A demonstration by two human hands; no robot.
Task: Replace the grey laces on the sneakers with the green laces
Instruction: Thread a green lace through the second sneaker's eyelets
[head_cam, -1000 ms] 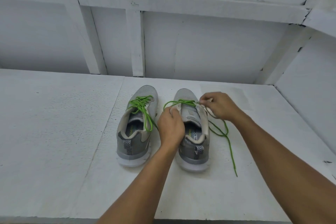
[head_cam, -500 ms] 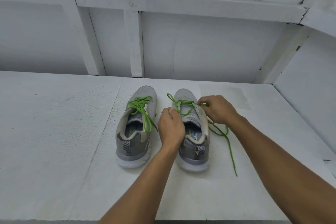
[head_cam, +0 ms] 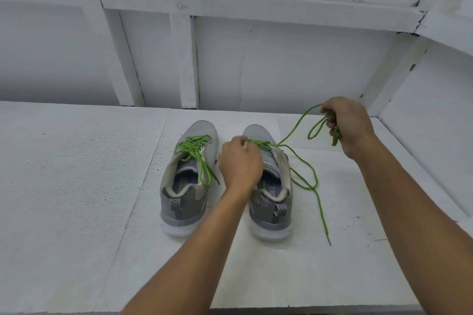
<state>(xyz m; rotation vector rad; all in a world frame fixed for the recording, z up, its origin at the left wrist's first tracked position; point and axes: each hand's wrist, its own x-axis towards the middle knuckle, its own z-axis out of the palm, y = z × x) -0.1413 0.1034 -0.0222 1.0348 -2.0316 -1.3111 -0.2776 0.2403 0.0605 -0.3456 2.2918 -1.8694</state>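
Note:
Two grey sneakers stand side by side on the white table, heels toward me. The left sneaker (head_cam: 188, 181) is laced with a green lace (head_cam: 195, 147) whose ends hang into its opening. My left hand (head_cam: 240, 162) grips the left side of the right sneaker (head_cam: 272, 202) near its eyelets. My right hand (head_cam: 345, 125) is raised up and to the right of that shoe, gripping the green lace (head_cam: 298, 126), which runs taut from the eyelets. The lace's other end (head_cam: 318, 202) trails loose across the table to the shoe's right. No grey laces are in view.
The white table (head_cam: 76, 199) ends at a front edge near the bottom of the view. A white panelled wall with beams (head_cam: 188, 59) rises behind it, and a side wall (head_cam: 435, 123) closes off the right.
My right hand has pulled away from the right sneaker, up and to the right, drawing a length of green lace out through the eyelets. My left hand has stayed on the shoe.

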